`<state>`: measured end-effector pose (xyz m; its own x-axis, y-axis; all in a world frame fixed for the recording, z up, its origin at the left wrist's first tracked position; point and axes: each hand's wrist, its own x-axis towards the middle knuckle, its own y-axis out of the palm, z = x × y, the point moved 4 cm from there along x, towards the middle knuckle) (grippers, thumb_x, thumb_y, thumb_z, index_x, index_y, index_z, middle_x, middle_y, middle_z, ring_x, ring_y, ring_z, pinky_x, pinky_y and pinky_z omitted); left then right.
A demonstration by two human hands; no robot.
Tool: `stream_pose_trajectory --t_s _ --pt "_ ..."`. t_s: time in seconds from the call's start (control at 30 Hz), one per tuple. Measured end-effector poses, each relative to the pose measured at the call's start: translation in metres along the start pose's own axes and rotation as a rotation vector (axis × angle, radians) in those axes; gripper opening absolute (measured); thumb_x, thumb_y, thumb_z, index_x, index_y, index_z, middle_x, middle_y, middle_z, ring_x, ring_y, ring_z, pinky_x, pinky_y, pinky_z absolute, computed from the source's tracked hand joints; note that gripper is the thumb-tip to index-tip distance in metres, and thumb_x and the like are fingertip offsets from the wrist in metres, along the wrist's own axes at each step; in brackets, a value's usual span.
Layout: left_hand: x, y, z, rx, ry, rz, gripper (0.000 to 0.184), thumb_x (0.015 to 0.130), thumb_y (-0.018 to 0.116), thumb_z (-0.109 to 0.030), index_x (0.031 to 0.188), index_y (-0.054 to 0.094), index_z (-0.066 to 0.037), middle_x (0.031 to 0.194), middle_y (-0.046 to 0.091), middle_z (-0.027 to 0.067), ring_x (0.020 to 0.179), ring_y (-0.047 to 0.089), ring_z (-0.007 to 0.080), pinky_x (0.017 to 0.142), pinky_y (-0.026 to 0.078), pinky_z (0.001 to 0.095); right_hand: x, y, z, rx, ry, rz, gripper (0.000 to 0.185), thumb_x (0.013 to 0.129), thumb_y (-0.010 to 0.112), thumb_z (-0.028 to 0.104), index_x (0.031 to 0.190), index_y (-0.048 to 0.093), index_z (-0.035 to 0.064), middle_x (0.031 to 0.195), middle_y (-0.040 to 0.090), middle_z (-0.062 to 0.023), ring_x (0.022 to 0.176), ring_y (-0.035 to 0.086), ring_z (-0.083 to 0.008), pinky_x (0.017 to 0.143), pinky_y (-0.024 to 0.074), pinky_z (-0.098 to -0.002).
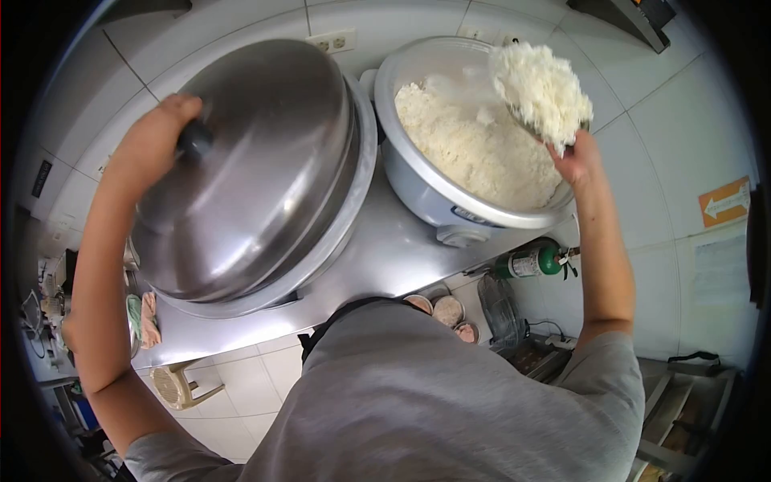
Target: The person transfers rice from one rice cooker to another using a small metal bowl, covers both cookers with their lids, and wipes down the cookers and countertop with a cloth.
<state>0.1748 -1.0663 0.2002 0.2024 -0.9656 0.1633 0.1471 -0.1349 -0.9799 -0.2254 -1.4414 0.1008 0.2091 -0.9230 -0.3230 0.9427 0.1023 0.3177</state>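
Observation:
My left hand (152,145) is closed on the black knob (195,140) of a large metal lid (257,161). The lid sits tilted over the left cooker (341,233), whose inside is hidden. At the upper right, my right hand (577,157) grips a metal scoop or bowl, mostly covered by a heaped mound of white cooked rice (544,92). This load hangs above the right edge of an uncovered rice cooker (438,189). More rice (474,153) fills much of that cooker, with haze like steam over it.
Both cookers stand on a steel counter (393,241) against a tiled wall with sockets (333,42). A green fire extinguisher (550,261) stands below at right. Several containers (447,311) sit below the counter edge. A stool (173,386) and cloths (149,320) are at left.

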Motion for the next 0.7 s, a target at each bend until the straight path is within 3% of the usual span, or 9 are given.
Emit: stream_pose_trajectory --t_s 0.07,0.17,0.2,0.33,0.43,0.5,0.57,0.67,0.7 --pt "-0.006 -0.01 0.024 -0.081 0.045 -0.172 0.03 0.068 0.044 0.014 0.094 0.048 -0.002 0.094 0.054 0.0186 0.096 0.052 0.0395 0.08 0.04 0.0452 0.007 0.024 0.007 0.047 0.033 0.177 0.033 0.092 0.039 0.006 0.124 0.044 0.0 0.119 0.056 -0.0141 0.109 0.057 -0.0271 0.087 0.0528 -0.0436" --pt "-0.008 -0.028 0.06 -0.095 0.011 -0.135 0.028 0.072 0.042 0.013 0.095 0.046 -0.002 0.095 0.053 0.0196 0.096 0.05 0.0407 0.081 0.039 0.0446 -0.015 0.081 0.007 0.098 0.015 0.178 0.033 0.092 0.038 0.002 0.124 0.043 -0.0024 0.12 0.054 -0.017 0.109 0.056 -0.0297 0.091 0.0519 -0.0451" --pt "-0.01 -0.029 0.075 -0.074 0.078 -0.276 0.025 0.074 0.043 0.012 0.095 0.044 -0.001 0.093 0.053 0.0199 0.091 0.049 0.0406 0.079 0.04 0.0412 -0.024 0.105 0.004 0.122 0.013 0.211 0.033 0.092 0.037 0.002 0.124 0.043 -0.0023 0.12 0.054 -0.0168 0.11 0.056 -0.0296 0.093 0.0513 -0.0453" --pt "-0.008 -0.064 0.077 -0.036 -0.011 -0.185 0.021 0.075 0.044 0.01 0.092 0.042 -0.001 0.086 0.051 0.0197 0.084 0.049 0.0387 0.077 0.041 0.037 -0.067 0.196 -0.029 0.003 -0.026 0.375 0.031 0.092 0.036 -0.001 0.122 0.045 -0.0052 0.125 0.051 -0.0187 0.112 0.055 -0.0295 0.094 0.0509 -0.0443" --pt "-0.011 -0.072 0.092 -0.048 -0.029 -0.176 0.021 0.074 0.043 0.01 0.092 0.042 -0.001 0.087 0.051 0.0203 0.086 0.049 0.0395 0.077 0.04 0.0382 -0.062 0.248 -0.071 -0.391 -0.062 0.561 0.031 0.084 0.047 0.003 0.115 0.051 -0.0037 0.108 0.061 -0.0159 0.091 0.065 -0.0287 0.071 0.0574 -0.0428" --pt "-0.015 -0.075 0.098 -0.055 -0.02 -0.184 0.024 0.072 0.042 0.012 0.092 0.042 -0.001 0.089 0.052 0.0207 0.088 0.05 0.0405 0.078 0.04 0.0397 -0.084 0.272 -0.09 -0.529 -0.31 0.467 0.036 0.079 0.051 0.006 0.114 0.051 -0.0045 0.106 0.061 -0.0207 0.077 0.066 -0.0301 0.055 0.0556 -0.0407" --pt "-0.02 -0.077 0.099 -0.065 -0.027 -0.175 0.027 0.07 0.041 0.014 0.093 0.042 0.0 0.091 0.052 0.0211 0.091 0.05 0.0414 0.079 0.039 0.0413 -0.091 0.301 -0.099 -1.136 -0.765 0.481 0.046 0.083 0.045 0.006 0.129 0.04 0.0033 0.1 0.059 -0.0267 0.075 0.065 -0.038 0.06 0.0549 -0.0428" --pt "-0.026 -0.079 0.089 -0.064 -0.047 -0.15 0.033 0.066 0.04 0.017 0.094 0.043 0.0 0.094 0.053 0.0216 0.096 0.05 0.0426 0.079 0.038 0.0438 -0.112 0.323 -0.126 -1.361 -1.431 0.524 0.052 0.083 0.043 0.005 0.135 0.034 0.0062 0.105 0.056 -0.0287 0.077 0.064 -0.0385 0.067 0.053 -0.0443" --pt "-0.028 -0.078 0.09 -0.055 -0.037 -0.151 0.033 0.066 0.04 0.017 0.094 0.043 0.0 0.094 0.053 0.0214 0.096 0.049 0.0424 0.079 0.038 0.0437 -0.12 0.325 -0.127 -1.42 -1.41 0.547 0.053 0.084 0.043 0.005 0.136 0.033 0.0069 0.106 0.056 -0.0285 0.078 0.064 -0.0384 0.069 0.0527 -0.0447"
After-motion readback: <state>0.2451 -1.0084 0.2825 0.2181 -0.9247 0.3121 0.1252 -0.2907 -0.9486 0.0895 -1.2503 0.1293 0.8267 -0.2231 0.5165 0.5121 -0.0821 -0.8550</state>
